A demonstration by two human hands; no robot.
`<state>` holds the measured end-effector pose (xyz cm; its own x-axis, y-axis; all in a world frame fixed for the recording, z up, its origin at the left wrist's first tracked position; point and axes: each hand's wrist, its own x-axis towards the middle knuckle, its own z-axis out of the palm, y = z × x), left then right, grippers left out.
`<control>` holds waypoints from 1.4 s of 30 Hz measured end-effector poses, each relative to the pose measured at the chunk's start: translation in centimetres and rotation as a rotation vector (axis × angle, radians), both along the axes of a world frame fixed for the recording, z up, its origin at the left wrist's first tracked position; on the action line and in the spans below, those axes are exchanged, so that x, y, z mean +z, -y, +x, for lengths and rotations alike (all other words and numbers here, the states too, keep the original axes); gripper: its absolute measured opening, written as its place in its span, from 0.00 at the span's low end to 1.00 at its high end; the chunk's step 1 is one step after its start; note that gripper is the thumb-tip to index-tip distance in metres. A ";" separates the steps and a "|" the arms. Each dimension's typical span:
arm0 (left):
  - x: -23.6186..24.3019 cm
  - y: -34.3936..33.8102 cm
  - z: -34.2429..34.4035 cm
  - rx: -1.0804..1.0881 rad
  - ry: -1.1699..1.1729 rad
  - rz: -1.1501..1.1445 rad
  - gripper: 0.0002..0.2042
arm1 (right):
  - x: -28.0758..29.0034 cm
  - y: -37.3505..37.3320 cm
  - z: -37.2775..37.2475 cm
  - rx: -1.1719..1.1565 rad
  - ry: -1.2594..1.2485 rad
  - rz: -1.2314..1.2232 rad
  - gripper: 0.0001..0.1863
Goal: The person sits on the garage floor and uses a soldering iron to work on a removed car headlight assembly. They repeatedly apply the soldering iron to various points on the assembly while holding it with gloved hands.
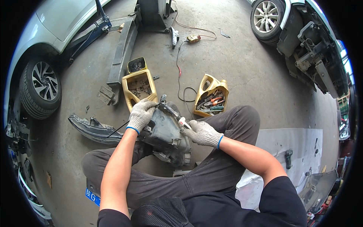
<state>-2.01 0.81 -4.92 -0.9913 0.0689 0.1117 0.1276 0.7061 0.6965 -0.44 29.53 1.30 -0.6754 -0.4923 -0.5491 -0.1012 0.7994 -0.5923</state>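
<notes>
I sit on the floor with a grey, dusty headlight housing [165,128] between my legs. My right hand [204,133], in a knitted glove, is closed round the white handle of what looks like a soldering iron [183,122]. Its metal shaft points up and left, over the housing's far edge. My left hand [140,114], gloved too, is at the housing's far left corner, fingers pinched together. A thin black rod [120,128] runs from it toward the lower left. Where the iron's tip touches is too small to tell.
Ahead stand cut-open yellow jugs, one with small fasteners [127,84], one with hand tools [226,99]. A long lamp piece [94,130] lies left. A power strip [193,39] trails cables. Cars with wheels [41,83] flank me; a power tool [288,159] rests on a white sheet [302,138].
</notes>
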 end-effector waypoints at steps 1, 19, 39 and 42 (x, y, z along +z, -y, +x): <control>0.0 0.0 0.0 0.001 0.002 -0.002 0.11 | 0.0 0.0 0.0 0.001 -0.002 -0.001 0.30; 0.0 -0.1 0.1 0.005 -0.025 -0.021 0.10 | -0.5 0.0 0.0 -0.003 -0.003 -0.014 0.30; 0.2 -0.3 0.1 0.154 -0.003 0.068 0.10 | 0.4 0.1 0.1 -0.015 0.003 -0.020 0.29; 0.2 -0.2 0.0 0.200 -0.015 0.076 0.10 | 0.4 0.0 0.3 -0.016 -0.019 -0.020 0.29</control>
<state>-1.96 1.02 -4.73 -0.9826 -0.1385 0.1236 0.0006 0.6636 0.7481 -0.16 29.51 1.74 -0.6931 -0.4924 -0.5264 -0.1000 0.7889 -0.6063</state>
